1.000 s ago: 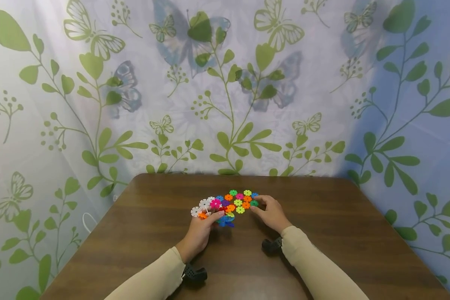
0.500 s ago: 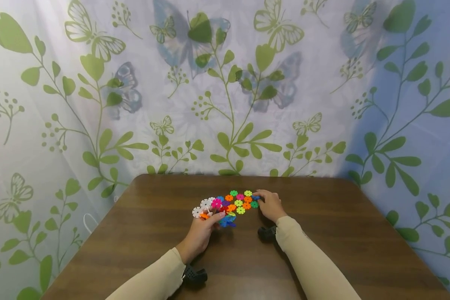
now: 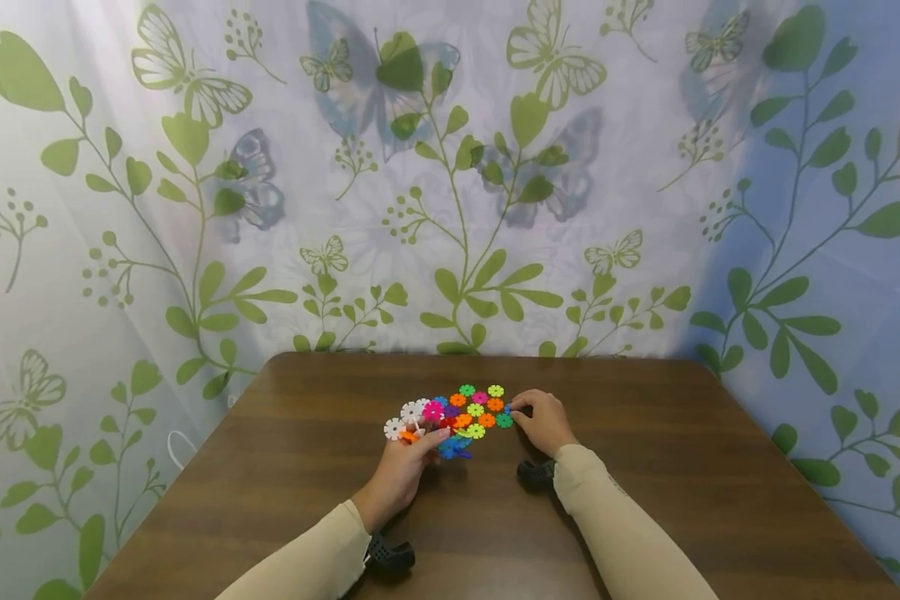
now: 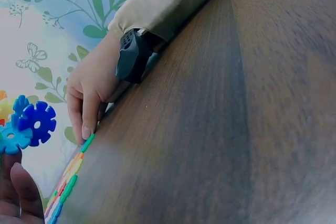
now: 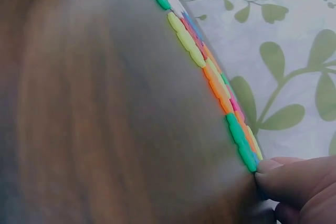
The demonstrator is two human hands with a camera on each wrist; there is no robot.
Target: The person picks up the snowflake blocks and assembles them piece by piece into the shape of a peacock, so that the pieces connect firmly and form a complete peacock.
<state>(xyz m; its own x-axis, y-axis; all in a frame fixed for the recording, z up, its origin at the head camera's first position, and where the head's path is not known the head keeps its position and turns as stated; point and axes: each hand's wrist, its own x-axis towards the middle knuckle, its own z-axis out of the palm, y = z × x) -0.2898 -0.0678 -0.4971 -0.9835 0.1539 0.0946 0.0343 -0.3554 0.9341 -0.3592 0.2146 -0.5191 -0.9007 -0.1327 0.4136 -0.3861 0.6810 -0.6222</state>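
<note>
In the head view, a multicoloured build of interlocking plastic snowflake discs [image 3: 476,409] spans between my two hands, several discs joined together. My left hand [image 3: 401,471] grips its left part, thumb across the top, among white, pink, orange and blue discs. At the right end, next to a green disc [image 3: 503,420], my right hand [image 3: 543,423] pinches a blue disc mostly hidden by the fingers. The right wrist view has the build nearly edge-on, with the right fingertips [image 5: 270,167] at the end by the green disc [image 5: 241,142]. Blue discs [image 4: 37,123] stand above the left fingers in the left wrist view.
The brown wooden table [image 3: 465,525] lies under both hands. Behind it hangs a curtain [image 3: 435,208] printed with leaves and butterflies. Each wrist wears a black device, the left one [image 3: 392,554] and the right one [image 3: 534,475]. A white cable loop [image 3: 180,450] shows at the left edge.
My right hand has shifted from the far right corner slightly toward me, with the blue disc. The near green and yellow discs have moved a little toward me and left. My left hand keeps its hold.
</note>
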